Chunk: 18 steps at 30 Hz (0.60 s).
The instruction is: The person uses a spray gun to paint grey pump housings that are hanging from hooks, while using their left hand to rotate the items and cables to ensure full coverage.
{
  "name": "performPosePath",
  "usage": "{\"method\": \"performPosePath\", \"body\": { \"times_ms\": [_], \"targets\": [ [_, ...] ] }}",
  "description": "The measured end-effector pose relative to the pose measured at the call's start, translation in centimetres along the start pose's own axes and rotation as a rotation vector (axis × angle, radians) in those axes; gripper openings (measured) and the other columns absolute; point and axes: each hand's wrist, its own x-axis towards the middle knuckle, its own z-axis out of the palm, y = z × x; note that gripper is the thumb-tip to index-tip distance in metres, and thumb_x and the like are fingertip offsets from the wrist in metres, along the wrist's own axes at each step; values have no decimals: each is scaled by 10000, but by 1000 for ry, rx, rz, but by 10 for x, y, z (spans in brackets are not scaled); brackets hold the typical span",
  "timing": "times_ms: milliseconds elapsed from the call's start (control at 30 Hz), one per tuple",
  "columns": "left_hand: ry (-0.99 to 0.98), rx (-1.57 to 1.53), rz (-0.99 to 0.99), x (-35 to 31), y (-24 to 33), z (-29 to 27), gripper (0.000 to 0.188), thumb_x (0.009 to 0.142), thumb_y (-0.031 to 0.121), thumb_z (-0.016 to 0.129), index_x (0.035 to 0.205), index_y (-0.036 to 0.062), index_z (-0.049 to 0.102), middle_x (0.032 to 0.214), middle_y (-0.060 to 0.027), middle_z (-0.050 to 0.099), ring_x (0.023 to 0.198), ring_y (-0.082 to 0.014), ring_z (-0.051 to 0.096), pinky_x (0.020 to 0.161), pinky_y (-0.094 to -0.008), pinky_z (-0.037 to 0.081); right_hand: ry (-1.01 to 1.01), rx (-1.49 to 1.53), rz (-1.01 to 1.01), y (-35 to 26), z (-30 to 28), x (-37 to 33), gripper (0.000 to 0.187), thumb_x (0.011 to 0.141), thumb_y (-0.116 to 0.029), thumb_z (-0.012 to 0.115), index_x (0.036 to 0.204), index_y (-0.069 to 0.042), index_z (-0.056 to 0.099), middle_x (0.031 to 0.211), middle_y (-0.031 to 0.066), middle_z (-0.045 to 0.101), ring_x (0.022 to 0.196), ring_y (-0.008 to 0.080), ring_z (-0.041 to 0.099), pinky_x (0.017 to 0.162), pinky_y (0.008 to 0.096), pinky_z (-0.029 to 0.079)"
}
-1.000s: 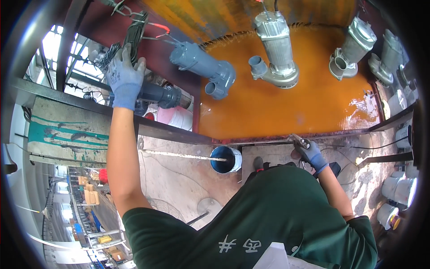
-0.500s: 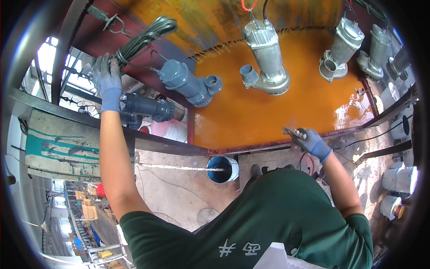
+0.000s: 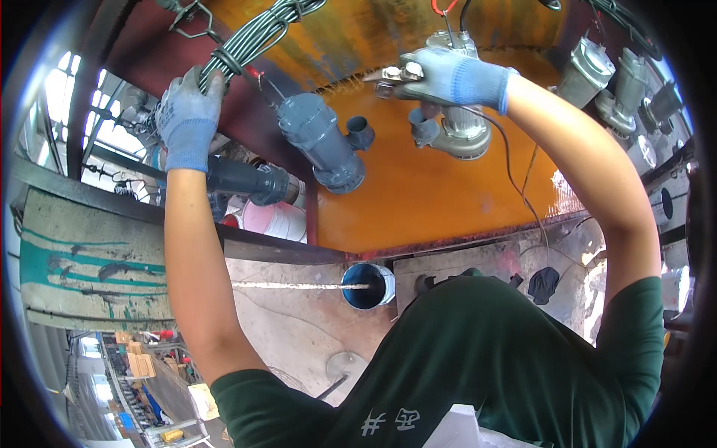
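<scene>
The left hand (image 3: 188, 118), gloved, is gripping the lower end of a dark cable coil (image 3: 258, 36). The gloved right hand (image 3: 448, 76) is closing around a metal tool (image 3: 394, 73), which is pointing left toward the coil's side; a thin dark hose (image 3: 510, 160) is trailing below that hand. Between the hands, a blue-grey pump (image 3: 317, 136) is hanging tilted near the coil. A silver pump (image 3: 467, 134) is hanging behind the right hand, partly hidden. Orange liquid (image 3: 418, 205) is spreading beneath both pumps. Nearer the person, a bucket (image 3: 388, 287) is standing on the floor (image 3: 299, 328).
</scene>
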Motion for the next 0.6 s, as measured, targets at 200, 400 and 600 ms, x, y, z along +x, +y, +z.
{"method": "performPosePath", "body": {
  "times_ms": [200,400,600],
  "targets": [
    [-22,-104,-5,3,-6,6,573,997,551,582,1353,113,681,1199,-183,698,1167,-374,650,995,-505,506,-212,-126,-22,-19,-7,39,382,996,-383,687,1122,-25,726,737,130,753,726,220,783,745,372,610],
    [17,-185,30,0,-18,28,552,997,532,594,1369,132,667,1206,-181,686,1169,-373,645,992,-504,506,-209,102,180,6,13,47,413,1020,-387,652,1053,19,717,758,144,762,717,210,781,707,363,620],
    [39,-122,0,-8,-20,31,566,992,557,587,1369,142,672,1238,-153,694,1176,-362,654,999,-493,514,-353,141,291,27,19,-13,287,1005,-327,660,1102,-70,744,872,109,791,618,166,747,619,313,593]
  ]
}}
